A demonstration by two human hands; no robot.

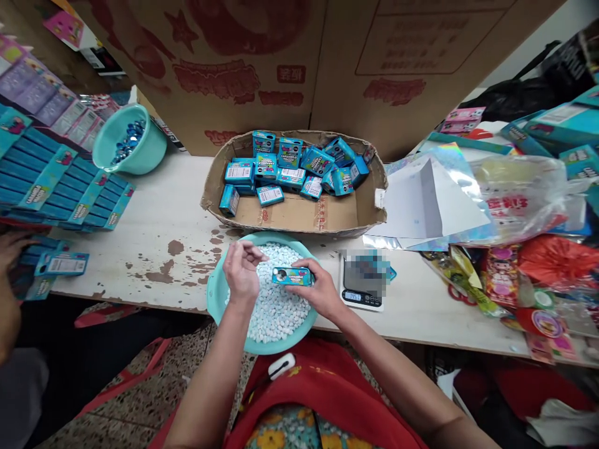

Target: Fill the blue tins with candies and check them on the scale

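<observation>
A small blue candy box (292, 276), lying level with its printed face up, is gripped between the thumb and fingers of my right hand (321, 290). Under it stands a turquoise basin (216, 293) full of small pale blue and white candies (276, 318). My left hand (242, 271) hovers over the basin's left part, a short way from the box. Its fingers are curled inward, and whatever they hold is hidden. Behind the basin, a cut-down cardboard tray (294, 215) contains several similar blue boxes (290, 178).
A digital scale (360, 293) with a blurred blue item stands right of the basin. Plastic bags and wrappers (515, 274) crowd the right side. At left are a turquoise bowl (150, 146), stacked blue cartons (51, 174) and another person's hand (14, 249). Large cardboard boxes (281, 75) rise behind.
</observation>
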